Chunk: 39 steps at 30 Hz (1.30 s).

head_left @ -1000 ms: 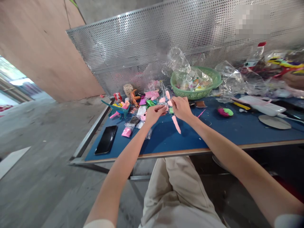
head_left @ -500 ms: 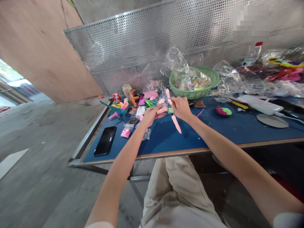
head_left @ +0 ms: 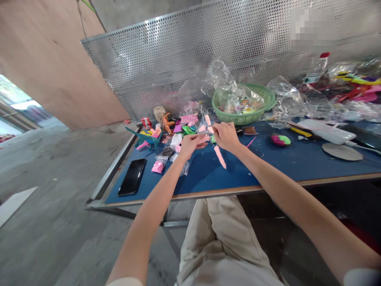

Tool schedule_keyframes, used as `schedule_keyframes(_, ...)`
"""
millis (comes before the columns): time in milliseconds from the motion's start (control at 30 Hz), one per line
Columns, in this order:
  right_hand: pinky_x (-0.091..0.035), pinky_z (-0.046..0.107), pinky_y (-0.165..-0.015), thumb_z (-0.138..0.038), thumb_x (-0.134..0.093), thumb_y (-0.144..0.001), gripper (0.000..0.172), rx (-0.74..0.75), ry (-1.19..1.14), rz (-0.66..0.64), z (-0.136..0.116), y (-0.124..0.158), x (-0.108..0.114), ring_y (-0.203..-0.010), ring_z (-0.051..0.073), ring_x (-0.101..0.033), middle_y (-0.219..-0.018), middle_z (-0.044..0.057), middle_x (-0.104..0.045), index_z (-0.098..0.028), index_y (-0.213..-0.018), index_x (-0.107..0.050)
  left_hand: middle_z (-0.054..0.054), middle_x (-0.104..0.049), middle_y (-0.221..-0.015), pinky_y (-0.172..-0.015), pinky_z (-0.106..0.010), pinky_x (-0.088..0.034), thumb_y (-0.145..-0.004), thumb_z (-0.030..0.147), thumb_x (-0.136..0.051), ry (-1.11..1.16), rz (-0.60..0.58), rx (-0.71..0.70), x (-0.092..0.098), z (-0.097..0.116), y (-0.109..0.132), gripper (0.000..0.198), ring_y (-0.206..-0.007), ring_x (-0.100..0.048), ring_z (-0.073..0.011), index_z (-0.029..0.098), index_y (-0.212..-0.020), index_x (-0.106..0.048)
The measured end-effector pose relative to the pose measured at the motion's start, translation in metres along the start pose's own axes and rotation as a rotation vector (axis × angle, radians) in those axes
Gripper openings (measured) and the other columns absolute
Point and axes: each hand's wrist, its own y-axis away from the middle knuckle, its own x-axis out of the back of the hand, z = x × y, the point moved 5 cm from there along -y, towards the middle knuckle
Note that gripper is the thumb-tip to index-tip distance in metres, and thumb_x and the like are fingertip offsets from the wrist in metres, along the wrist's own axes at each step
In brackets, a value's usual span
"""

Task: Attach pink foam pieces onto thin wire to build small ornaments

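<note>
Both hands meet above the blue tabletop [head_left: 205,178], working on a pink clay figure with several stick-like parts. My left hand [head_left: 192,143] is closed round a pink clay lump [head_left: 204,139]. My right hand [head_left: 225,135] pinches the figure near its middle, the fingertips partly covering it. One long pink clay limb [head_left: 220,157] hangs below the right hand on what looks like thin wire. Another pink piece [head_left: 207,119] sticks up above the fingers. Packets and bits of coloured clay lie behind and left of the left hand, among them a pink clay packet [head_left: 157,165].
A black phone [head_left: 131,177] lies at the table's left end, near a teal clay model [head_left: 149,140]. Behind the hands stands a green basket [head_left: 244,118] holding plastic bags. Rightward are a magenta-and-green clay lump [head_left: 280,140], a yellow cutter [head_left: 300,131] and a bottle [head_left: 317,71].
The left fingers have closed further over the pink lump, hiding more of it. My right hand and the hanging pink limb have shifted slightly left.
</note>
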Motion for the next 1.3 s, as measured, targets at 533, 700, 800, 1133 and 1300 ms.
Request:
schedule_keyframes(533, -0.025, 0.037, -0.082, -0.026, -0.036, -0.106, 0.037, 0.019, 0.017, -0.061, -0.007, 0.001, 0.001, -0.092, 0.026, -0.062, -0.087, 0.012, -0.074, -0.017, -0.090, -0.068, -0.012, -0.081, -0.095, -0.075, -0.030, -0.065, -0.089, 0.041, -0.078, -0.014, -0.055, 0.208, -0.002, -0.009, 0.003, 0.028, -0.076, -0.078, -0.0182, 0.013, -0.086, -0.078)
schedule_keyframes(700, -0.027, 0.036, -0.082, -0.024, -0.038, -0.104, 0.035, -0.015, -0.009, -0.053, -0.001, 0.000, -0.003, -0.090, 0.026, -0.064, -0.089, 0.013, -0.075, -0.016, -0.093, -0.070, -0.011, -0.081, -0.094, -0.082, -0.038, -0.066, -0.096, 0.039, -0.070, 0.002, -0.042, 0.139, -0.001, -0.009, -0.002, 0.027, -0.078, -0.079, -0.0206, 0.013, -0.096, -0.078)
schedule_keyframes(800, -0.029, 0.035, -0.077, -0.024, -0.043, -0.102, 0.031, -0.128, -0.033, -0.069, 0.014, -0.004, -0.009, -0.083, 0.025, -0.064, -0.088, 0.014, -0.075, -0.016, -0.092, -0.071, -0.010, -0.081, -0.101, -0.090, -0.040, -0.064, -0.099, 0.041, -0.065, 0.034, -0.033, -0.031, 0.003, 0.001, -0.005, 0.030, -0.085, -0.079, -0.0216, 0.015, -0.108, -0.078)
schedule_keyframes(1133, -0.030, 0.031, -0.060, -0.071, -0.034, -0.101, 0.064, -0.211, -0.500, -0.037, 0.044, -0.010, -0.011, -0.057, 0.016, -0.045, -0.060, 0.005, -0.055, -0.022, -0.062, -0.048, -0.010, -0.081, -0.114, -0.096, -0.038, -0.061, -0.086, 0.036, -0.080, -0.343, -0.209, -0.411, 0.007, 0.026, 0.005, 0.040, -0.106, -0.078, -0.0271, 0.021, -0.123, -0.077)
schedule_keyframes(1300, -0.026, 0.033, -0.058, -0.074, -0.033, -0.097, 0.062, -0.143, -0.486, -0.021, 0.042, -0.010, -0.008, -0.056, 0.015, -0.035, -0.056, 0.001, -0.040, -0.024, -0.061, -0.038, -0.008, -0.083, -0.107, -0.089, -0.036, -0.063, -0.085, 0.031, -0.081, -0.463, -0.138, -0.463, 0.011, 0.023, 0.001, 0.022, -0.094, -0.080, -0.0256, 0.021, -0.105, -0.084)
